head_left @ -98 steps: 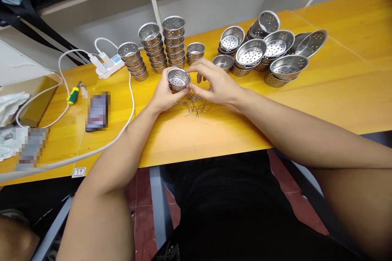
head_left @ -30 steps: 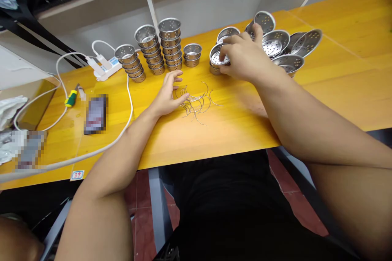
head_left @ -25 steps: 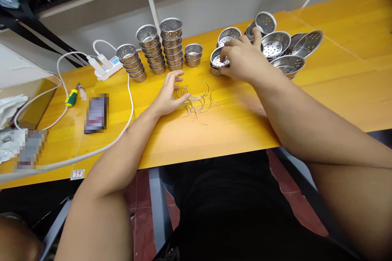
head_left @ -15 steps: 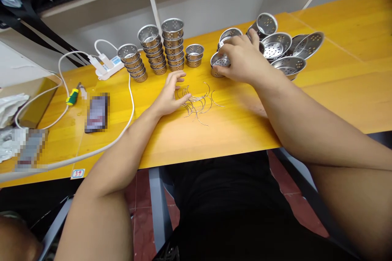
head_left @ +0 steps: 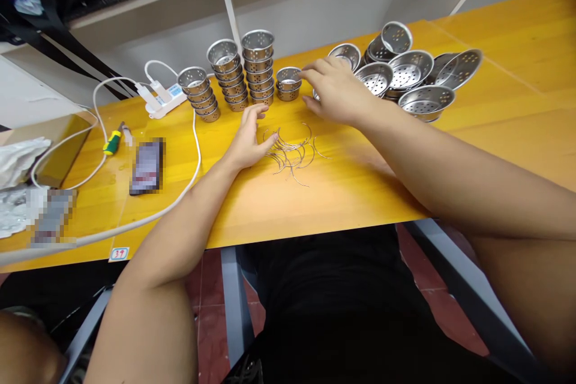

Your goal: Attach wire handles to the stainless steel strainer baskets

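So, the left hand is loosely spread, thumb just beside the curved metal wires, which lie in a messy heap between the front and back edges of the worktop. The right hand is wide too, thumb apart from index, partly covering a perforated steel cup, fingertips near a two-cup stack. Taller cup stacks stand toward the back edge.

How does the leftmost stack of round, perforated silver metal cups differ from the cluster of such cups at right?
The leftmost stack is a single column; the cluster spreads sideways, parts of it tilted.
The leftmost stack stands beside the white power strip; the cluster does not.
No hand covers the leftmost stack; the right hand partly hides the cluster.
Both rest on the yellow table.
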Motion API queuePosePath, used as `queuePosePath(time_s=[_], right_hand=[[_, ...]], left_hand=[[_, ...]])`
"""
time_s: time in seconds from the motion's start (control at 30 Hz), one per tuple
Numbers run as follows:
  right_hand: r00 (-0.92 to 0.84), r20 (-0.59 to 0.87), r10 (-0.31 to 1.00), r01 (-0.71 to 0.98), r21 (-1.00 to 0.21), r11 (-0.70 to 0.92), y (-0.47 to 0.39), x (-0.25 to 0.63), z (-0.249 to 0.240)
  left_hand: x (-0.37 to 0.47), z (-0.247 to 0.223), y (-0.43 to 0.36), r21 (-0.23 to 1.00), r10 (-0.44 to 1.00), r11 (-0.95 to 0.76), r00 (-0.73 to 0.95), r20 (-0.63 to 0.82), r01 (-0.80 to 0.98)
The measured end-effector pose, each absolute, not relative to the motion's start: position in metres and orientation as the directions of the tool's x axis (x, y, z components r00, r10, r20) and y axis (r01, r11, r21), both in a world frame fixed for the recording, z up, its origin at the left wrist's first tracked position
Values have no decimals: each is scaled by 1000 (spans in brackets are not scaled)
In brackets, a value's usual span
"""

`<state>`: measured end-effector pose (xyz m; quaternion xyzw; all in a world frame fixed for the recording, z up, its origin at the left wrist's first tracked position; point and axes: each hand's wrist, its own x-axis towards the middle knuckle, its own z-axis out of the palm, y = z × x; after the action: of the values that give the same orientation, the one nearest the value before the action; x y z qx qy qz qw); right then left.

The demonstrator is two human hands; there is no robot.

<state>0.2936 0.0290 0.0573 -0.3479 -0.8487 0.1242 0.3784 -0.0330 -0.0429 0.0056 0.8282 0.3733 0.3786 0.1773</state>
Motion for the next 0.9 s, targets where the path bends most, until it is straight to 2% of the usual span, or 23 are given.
queuePosePath(time_s=[0.13, 0.27, 0.6, 0.73, 0.9], right_hand=[[-489, 451, 746, 704, -301, 643, 49, 279, 70], [-508, 392, 767, 763, -207, 612, 72, 259, 69], [-564, 435, 702, 709, -181, 681, 81, 254, 55], [-553, 372, 746, 766, -127, 631, 69, 256, 67], [-512, 312, 801, 798, -173, 577, 55, 257, 75]], left_hand=[[-33, 11, -48, 545, 752, -659, 434, 496, 518], [-37, 6, -42, 555, 771, -630, 354, 529, 543], [-47, -4, -30, 585, 783, -606, 274, 559, 539], [-44, -1, -33, 581, 786, -601, 275, 553, 550], [-42, 3, -36, 588, 795, -590, 271, 543, 553]])
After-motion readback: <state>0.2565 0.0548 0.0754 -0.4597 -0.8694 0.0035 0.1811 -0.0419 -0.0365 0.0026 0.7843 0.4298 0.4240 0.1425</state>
